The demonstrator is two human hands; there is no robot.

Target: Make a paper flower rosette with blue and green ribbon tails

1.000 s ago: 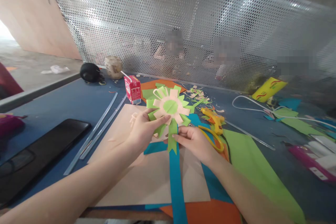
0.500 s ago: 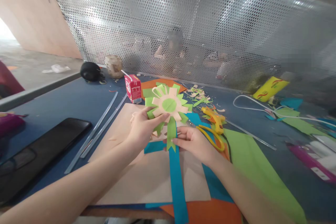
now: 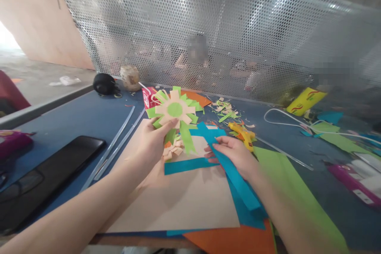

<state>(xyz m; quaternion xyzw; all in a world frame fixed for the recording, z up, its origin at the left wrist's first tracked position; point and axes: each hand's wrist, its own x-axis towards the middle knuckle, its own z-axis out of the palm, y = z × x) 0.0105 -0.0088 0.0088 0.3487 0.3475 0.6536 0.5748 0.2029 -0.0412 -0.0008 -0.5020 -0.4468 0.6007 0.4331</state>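
Note:
My left hand (image 3: 151,141) is closed on a paper flower (image 3: 174,110) of beige and green petals with a green round centre and a green ribbon tail; it holds the flower up above the beige sheet (image 3: 181,194). My right hand (image 3: 235,154) grips a long blue paper strip (image 3: 230,164), lifted and slanting from the flower's right down toward me. A second blue strip (image 3: 190,164) lies flat on the beige sheet. A small beige paper flower (image 3: 172,151) lies under my left hand's fingers.
A red drink carton (image 3: 148,96) stands behind the flower. A yellow glue gun (image 3: 243,133), paper scraps (image 3: 224,108), green paper (image 3: 285,182) and a white cable (image 3: 297,125) lie right. A black phone (image 3: 44,174) and clear glue sticks (image 3: 116,143) lie left. Perforated metal screen (image 3: 226,35) behind, people beyond it.
My left hand raised the flower and moved it left. My right hand let go of the green tail and picked up the long blue strip, swinging it to the right.

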